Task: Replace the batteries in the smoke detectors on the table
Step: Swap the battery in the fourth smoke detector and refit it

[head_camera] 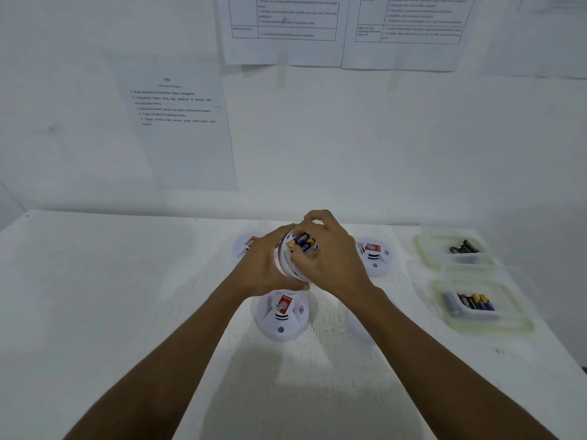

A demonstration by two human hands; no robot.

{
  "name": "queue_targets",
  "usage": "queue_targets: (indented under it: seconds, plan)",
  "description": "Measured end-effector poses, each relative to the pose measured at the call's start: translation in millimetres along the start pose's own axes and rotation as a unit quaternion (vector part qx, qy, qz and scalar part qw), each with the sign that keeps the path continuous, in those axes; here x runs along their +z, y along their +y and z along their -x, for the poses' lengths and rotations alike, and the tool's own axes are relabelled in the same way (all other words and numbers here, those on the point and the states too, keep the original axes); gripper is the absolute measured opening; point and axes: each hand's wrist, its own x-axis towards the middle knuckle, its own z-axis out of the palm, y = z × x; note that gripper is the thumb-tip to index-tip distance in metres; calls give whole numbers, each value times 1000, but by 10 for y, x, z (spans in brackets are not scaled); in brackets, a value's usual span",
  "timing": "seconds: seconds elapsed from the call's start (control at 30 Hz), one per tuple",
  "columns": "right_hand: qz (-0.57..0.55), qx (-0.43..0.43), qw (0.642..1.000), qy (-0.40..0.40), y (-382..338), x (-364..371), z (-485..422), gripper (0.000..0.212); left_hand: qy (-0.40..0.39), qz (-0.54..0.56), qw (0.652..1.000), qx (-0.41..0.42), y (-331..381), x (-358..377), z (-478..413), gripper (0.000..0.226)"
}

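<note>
My left hand (265, 260) grips a white smoke detector (290, 265) lifted above the white table (127, 296), its back turned towards me. Blue and yellow batteries (303, 243) sit in its open compartment. My right hand (330, 252) is over that compartment, fingers curled onto the batteries. Three more white detectors lie on the table: one near me (282, 314), one at the far left (246, 244) partly hidden by my left hand, one to the right (373, 255).
Two clear plastic containers stand at the right: the far one (425, 252) holds dark green batteries, the near one (444, 315) holds blue, yellow and black batteries. A round white piece (357, 325) lies under my right forearm. Printed sheets hang on the wall behind.
</note>
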Motion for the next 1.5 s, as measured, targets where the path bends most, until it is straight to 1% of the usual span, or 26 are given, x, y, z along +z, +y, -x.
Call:
queue_targets:
  seconds: [0.03, 0.07, 0.17, 0.2, 0.27, 0.33, 0.37, 0.43, 0.5, 0.57, 0.7, 0.77, 0.87, 0.97, 1.03, 1.1, 1.17, 1.3, 1.37, 1.4, 1.43, 1.47, 1.5]
  plan:
    - [-5, -8, 1000, -8, 37, -4, 5, 27, 17, 3, 1000, 18, 88, 4, -73, 65]
    - [-11, -15, 1000, -17, 70, -8, 9, 24, 45, 44, 997, 53, 79, -8, -22, 74]
    - [-16, -40, 998, -39, 137, -13, 11, 23, 45, 90, 993, 66, -115, 27, 66, 74]
    - [-10, -52, 998, -32, 144, -10, 10, 23, 40, 103, 991, 81, -65, 30, 65, 75]
    - [-7, -65, 998, 2, 132, -37, 0, 21, 32, 97, 992, 75, -5, 40, 54, 75]
    - [-40, -45, 997, 48, 109, -141, -1, 18, 22, 92, 992, 83, 5, 40, 46, 75]
    - [-68, -21, 995, 65, 119, -223, 9, 17, 15, 92, 992, 89, 31, 45, 44, 75]
    - [-103, 26, 992, 71, 208, -430, 69, 15, 6, 94, 990, 106, 123, 84, 13, 81]
    - [-70, 45, 995, 57, 407, -664, 168, 18, 1, 111, 987, 114, 232, 166, -21, 89]
    - [-24, 68, 997, 35, 684, -931, 300, 15, -1, 135, 982, 129, 349, 295, -54, 93]
    - [45, 154, 987, -23, 1299, -1547, 580, 5, -12, 139, 976, 165, 691, 619, -136, 94]
    - [91, 183, 977, -62, 1592, -1801, 683, 4, -17, 144, 975, 167, 866, 795, -191, 95]
    - [167, 226, 950, -134, 1956, -2062, 794, 6, -20, 145, 975, 170, 1100, 1068, -260, 97]
    - [259, 229, 921, -181, 2232, -2191, 851, 11, -22, 143, 975, 170, 1285, 1303, -308, 97]
    - [298, 228, 903, -210, 2331, -2226, 864, 12, -23, 147, 975, 163, 1373, 1424, -313, 98]
    - [313, 233, 886, -250, 2375, -2235, 883, 9, -24, 153, 975, 157, 1442, 1518, -298, 99]
    - [298, 236, 882, -279, 2390, -2225, 907, 9, -22, 158, 975, 152, 1477, 1587, -284, 100]
    - [271, 230, 892, -279, 2362, -2271, 955, 21, -16, 162, 976, 147, 1524, 1662, -232, 99]
    - [263, 215, 907, -250, 2344, -2314, 985, 22, -11, 161, 976, 146, 1541, 1680, -211, 99]
    - [244, 198, 924, -216, 2306, -2327, 996, 21, -11, 162, 976, 147, 1544, 1684, -204, 99]
    - [191, 179, 950, -168, 2245, -2331, 1009, 19, -11, 162, 976, 148, 1548, 1688, -197, 99]
    - [107, 162, 974, -117, 2148, -2323, 1023, 17, -10, 162, 976, 148, 1553, 1694, -194, 98]
    - [20, 145, 987, -72, 2021, -2301, 1036, 16, -8, 160, 976, 148, 1565, 1704, -188, 97]
